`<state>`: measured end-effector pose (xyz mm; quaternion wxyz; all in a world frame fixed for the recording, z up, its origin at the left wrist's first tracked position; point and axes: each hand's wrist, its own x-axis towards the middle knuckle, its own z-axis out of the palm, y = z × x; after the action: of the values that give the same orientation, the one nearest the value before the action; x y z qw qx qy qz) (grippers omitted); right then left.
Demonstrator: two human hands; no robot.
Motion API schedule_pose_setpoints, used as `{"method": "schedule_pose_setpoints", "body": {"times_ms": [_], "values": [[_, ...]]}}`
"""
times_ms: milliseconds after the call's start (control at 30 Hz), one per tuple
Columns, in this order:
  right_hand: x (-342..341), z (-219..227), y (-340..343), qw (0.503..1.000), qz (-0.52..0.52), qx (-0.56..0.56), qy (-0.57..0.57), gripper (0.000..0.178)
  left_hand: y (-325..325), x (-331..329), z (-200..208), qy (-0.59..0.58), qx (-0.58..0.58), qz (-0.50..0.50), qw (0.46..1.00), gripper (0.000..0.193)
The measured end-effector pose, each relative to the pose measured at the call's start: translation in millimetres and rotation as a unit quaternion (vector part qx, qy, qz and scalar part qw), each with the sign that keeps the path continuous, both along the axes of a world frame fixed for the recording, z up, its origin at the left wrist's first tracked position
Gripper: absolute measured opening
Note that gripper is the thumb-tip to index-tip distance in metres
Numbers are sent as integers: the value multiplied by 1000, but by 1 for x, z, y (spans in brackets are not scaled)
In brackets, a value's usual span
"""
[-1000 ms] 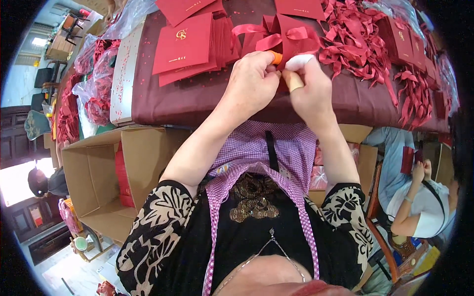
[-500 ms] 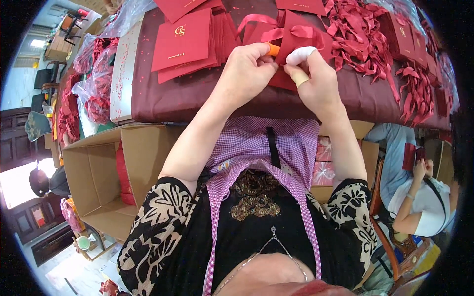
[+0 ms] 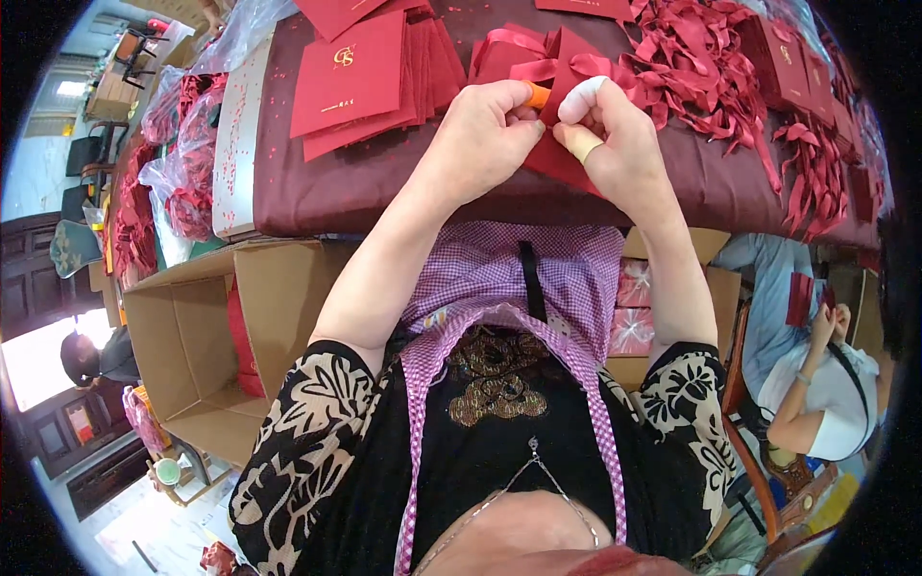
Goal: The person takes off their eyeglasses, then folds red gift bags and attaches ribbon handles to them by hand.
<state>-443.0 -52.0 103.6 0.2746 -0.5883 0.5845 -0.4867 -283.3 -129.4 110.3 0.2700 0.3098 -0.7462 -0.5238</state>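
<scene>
Left grip (image 3: 487,132) and right grip (image 3: 619,144) pinch a red ribboned card (image 3: 560,165)

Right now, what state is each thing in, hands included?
Left hand, pinching
Right hand, pinching
Red ribboned piece, held in both hands
Red card stack, fanned
Ribbon heap, loose, tangled
Cardboard box, open, something red inside
Clear bag, crumpled
Checked apron, worn

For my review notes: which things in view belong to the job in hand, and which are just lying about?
Apparently in use:
left hand and right hand, both on a red ribboned piece
likely the stack of flat red pieces and ribbon heap

Seemingly lying about:
open cardboard box
clear plastic bag
pinkish packages
</scene>
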Motion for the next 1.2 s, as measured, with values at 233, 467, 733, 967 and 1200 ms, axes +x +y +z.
{"method": "schedule_pose_setpoints", "body": {"times_ms": [233,467,733,967,1200], "values": [[14,4,1,969,-7,-134,206,11,4,-5,-4,1,-111,-8,994,22],[-3,2,1,998,-28,-50,-22,17,-2,0,0,13,-7,-3,1000,23],[-5,-12,3,992,-19,-82,-99,19,-4,-2,-11,12,-198,-46,979,15],[-18,7,21,998,59,26,-14,32,-6,8,-5,18,-62,-102,993,9],[-35,51,17,910,98,-221,337,34,1,-1,-8,101,-174,-154,967,9]]}}
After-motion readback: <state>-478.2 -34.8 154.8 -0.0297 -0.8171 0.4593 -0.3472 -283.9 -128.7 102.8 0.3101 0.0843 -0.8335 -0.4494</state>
